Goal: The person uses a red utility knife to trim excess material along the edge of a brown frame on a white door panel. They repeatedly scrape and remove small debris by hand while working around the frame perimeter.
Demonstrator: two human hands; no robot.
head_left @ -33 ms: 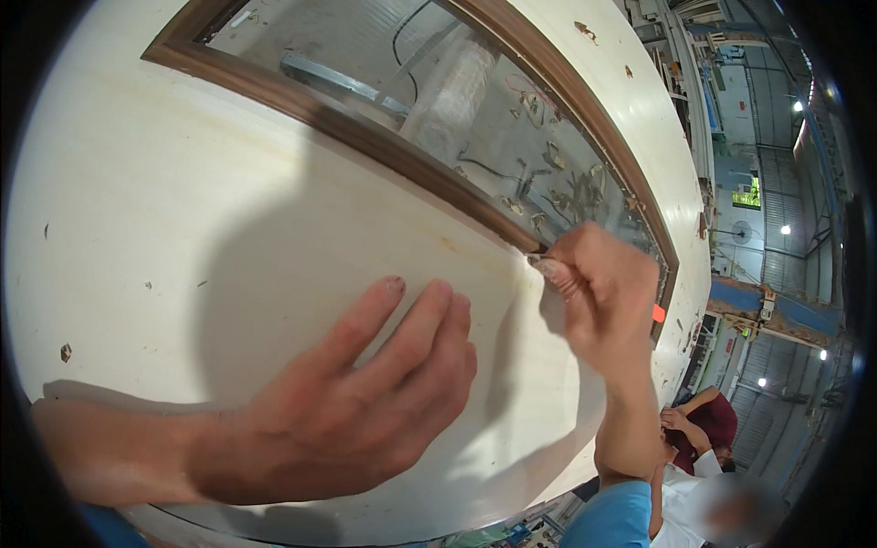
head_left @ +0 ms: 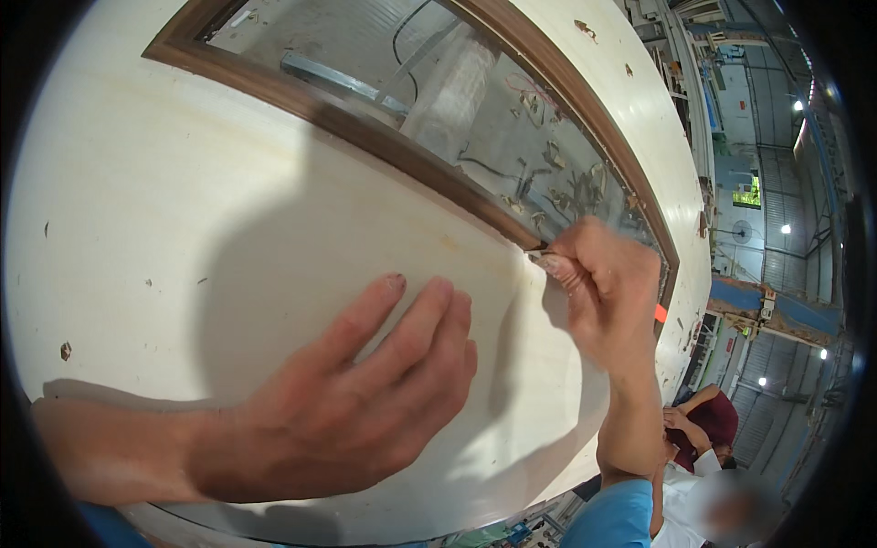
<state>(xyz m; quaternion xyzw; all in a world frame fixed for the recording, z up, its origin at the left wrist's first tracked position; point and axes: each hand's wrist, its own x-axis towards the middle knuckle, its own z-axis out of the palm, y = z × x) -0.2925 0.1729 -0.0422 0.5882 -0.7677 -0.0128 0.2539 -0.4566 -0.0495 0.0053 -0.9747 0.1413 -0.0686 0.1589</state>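
Panel [head_left: 119, 228], broad and white, lay beneath the left hand [head_left: 338, 411], loosely spread, contact unclear; a brown frame [head_left: 384, 147] looked mostly seated around glass [head_left: 502, 110]; at the frame's near edge, the right hand [head_left: 607, 292] pinched, any held piece indistinct, that spot probably unfinished.

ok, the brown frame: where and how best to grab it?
Probably its long near rail, between the left corner and the right hand, gripped across its width, coming from the near side: that stretch is narrow, straight and bare, with white panel beside it. Can't tell if the inside is glazed.
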